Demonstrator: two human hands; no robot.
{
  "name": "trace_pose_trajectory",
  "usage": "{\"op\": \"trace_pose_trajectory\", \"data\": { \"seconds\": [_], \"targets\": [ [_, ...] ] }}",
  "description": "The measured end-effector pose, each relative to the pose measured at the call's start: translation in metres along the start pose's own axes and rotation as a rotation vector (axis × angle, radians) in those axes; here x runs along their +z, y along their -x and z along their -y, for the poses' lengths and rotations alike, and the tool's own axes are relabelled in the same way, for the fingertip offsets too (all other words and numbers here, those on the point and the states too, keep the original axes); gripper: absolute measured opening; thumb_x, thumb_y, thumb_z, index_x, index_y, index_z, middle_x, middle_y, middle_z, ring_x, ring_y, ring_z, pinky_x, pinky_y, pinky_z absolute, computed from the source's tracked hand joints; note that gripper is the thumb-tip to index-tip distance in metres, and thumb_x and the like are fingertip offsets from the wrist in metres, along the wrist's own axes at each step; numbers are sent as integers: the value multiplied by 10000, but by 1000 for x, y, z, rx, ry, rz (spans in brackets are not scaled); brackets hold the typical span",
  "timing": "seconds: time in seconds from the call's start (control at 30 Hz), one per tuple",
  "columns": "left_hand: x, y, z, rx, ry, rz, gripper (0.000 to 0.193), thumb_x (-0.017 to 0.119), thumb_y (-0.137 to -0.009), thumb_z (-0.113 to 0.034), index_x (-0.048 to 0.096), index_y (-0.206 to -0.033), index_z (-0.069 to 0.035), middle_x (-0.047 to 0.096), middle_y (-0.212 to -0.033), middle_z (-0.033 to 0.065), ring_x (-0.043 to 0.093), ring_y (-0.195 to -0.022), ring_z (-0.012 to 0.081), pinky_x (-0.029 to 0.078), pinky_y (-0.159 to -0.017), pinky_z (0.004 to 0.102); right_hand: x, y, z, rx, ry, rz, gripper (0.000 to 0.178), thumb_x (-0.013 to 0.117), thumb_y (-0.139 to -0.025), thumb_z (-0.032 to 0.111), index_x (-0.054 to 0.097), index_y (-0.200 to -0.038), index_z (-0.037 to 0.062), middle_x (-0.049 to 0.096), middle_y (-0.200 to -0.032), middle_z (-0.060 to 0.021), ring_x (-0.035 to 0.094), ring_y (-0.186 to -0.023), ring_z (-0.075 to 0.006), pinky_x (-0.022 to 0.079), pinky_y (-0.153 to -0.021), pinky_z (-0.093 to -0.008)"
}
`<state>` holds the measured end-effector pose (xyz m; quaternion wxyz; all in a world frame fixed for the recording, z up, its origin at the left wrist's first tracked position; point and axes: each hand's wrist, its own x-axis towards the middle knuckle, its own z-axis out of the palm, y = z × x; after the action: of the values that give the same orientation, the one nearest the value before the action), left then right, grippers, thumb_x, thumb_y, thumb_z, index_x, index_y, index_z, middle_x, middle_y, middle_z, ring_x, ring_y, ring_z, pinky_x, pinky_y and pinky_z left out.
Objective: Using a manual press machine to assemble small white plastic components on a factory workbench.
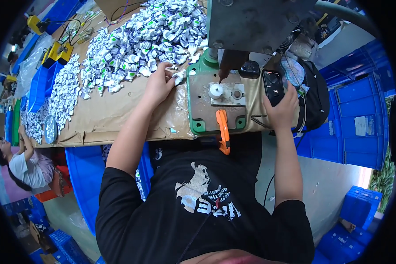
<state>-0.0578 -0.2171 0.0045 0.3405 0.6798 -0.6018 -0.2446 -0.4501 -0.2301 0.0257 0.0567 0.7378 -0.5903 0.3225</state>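
Observation:
My left hand (159, 86) is at the left edge of a green-based press (198, 112), its thumb and fingertips closed on a small white plastic part (178, 78). A round white piece (215, 91) sits on the metal fixture block (240, 99) of the press, below the dark pointed tool (223, 72). On the right, my right hand (282, 108) grips the lower end of a black phone (273, 83) with a lit screen, thumb on one side and fingers on the other. An orange-handled tool (223, 127) lies over the front edge of the press base.
A large heap of white, blue and green plastic parts (141, 42) covers the back left of the paper-covered table (114, 116). A black bag (314, 94) is right of the phone. Blue crates (354, 123) stand at the right. Another person (26, 165) sits at far left.

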Motion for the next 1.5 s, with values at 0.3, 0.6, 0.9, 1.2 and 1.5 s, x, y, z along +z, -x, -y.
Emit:
{"op": "trace_pose_trajectory", "data": {
  "seconds": [0.3, 0.6, 0.9, 1.2, 1.5],
  "targets": [
    [7, 9, -1, 58, 49, -58, 246, 598, -844, -45, 616, -1086, 1, 629, -821, 118, 641, -712, 243, 527, -691, 358, 0, 1, -15, 157, 5, 146, 1018, 819, -733, 321, 224, -1519, 65, 358, -1443, -284, 381, -1322, -453, 348, -1091, -494],
    [2, 17, -28, 101, -367, 95, 406, 701, -872, -307, 608, -1188, -71, 617, -1099, 151, 614, -1025, 344, 505, -860, 430, -5, -7, -19, 263, -21, 252, 1008, 820, -725, 279, 238, -1528, 100, 355, -1463, -256, 434, -1308, -428, 400, -1071, -465],
    [8, 21, -32, 112, -466, 35, 369, 662, -885, -289, 608, -1170, -61, 623, -1070, 160, 629, -989, 357, 511, -815, 454, -5, -10, -14, 327, 17, 259, 966, 809, -723, 268, 279, -1513, 102, 358, -1464, -250, 427, -1319, -418, 396, -1081, -457],
    [11, 18, -26, 80, -457, -2, 355, 597, -909, -306, 609, -1162, -58, 656, -1043, 176, 652, -936, 361, 522, -808, 463, 2, -6, -13, 330, 33, 201, 946, 797, -724, 251, 290, -1509, 110, 362, -1463, -247, 425, -1321, -415, 396, -1079, -460],
    [14, 10, -26, 28, -546, -27, 327, 609, -891, -289, 622, -1128, -64, 657, -1000, 163, 656, -884, 368, 529, -769, 461, 3, -7, -14, 340, 54, 216, 943, 792, -736, 285, 283, -1514, 132, 350, -1480, -239, 420, -1329, -414, 396, -1077, -471]
  ]
}}
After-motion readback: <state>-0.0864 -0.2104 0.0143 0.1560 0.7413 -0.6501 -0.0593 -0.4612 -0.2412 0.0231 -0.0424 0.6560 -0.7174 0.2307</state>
